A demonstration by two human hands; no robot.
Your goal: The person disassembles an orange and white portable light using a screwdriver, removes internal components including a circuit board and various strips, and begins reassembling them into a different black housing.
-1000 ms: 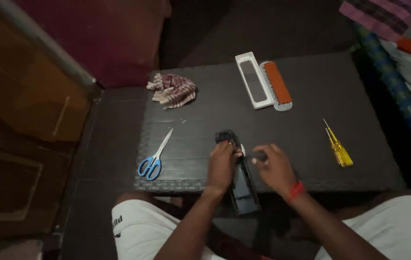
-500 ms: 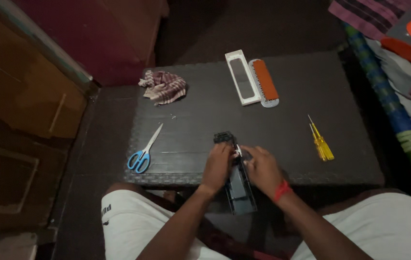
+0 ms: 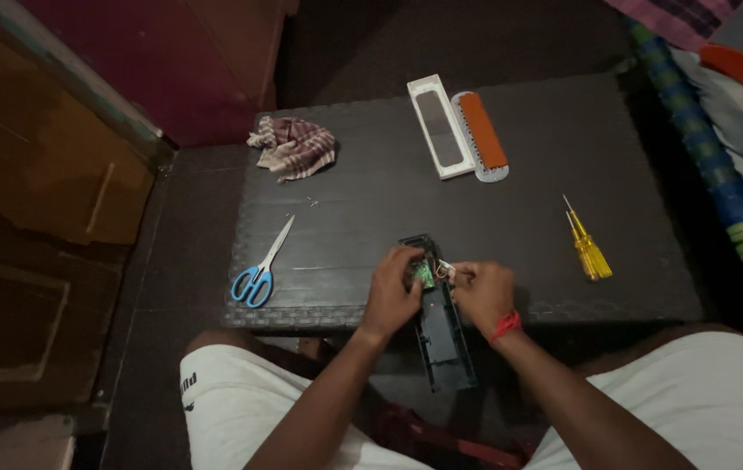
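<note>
At the near edge of the dark woven table [image 3: 519, 113], I see a long black opened device [image 3: 441, 335] overhanging toward me, long axis running away. My left hand [image 3: 393, 296] clamps its side; my right hand [image 3: 482, 292] pinches small wires [image 3: 445, 270] beside its green board [image 3: 424, 273].

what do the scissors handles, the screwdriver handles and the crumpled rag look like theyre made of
Scissors: blue handles look like smooth plastic, blades pale shiny metal. Screwdrivers: see-through yellow handles, probably hard plastic, with thin metal shafts. Rag: soft woven cloth, checked and creased into folds.
</note>
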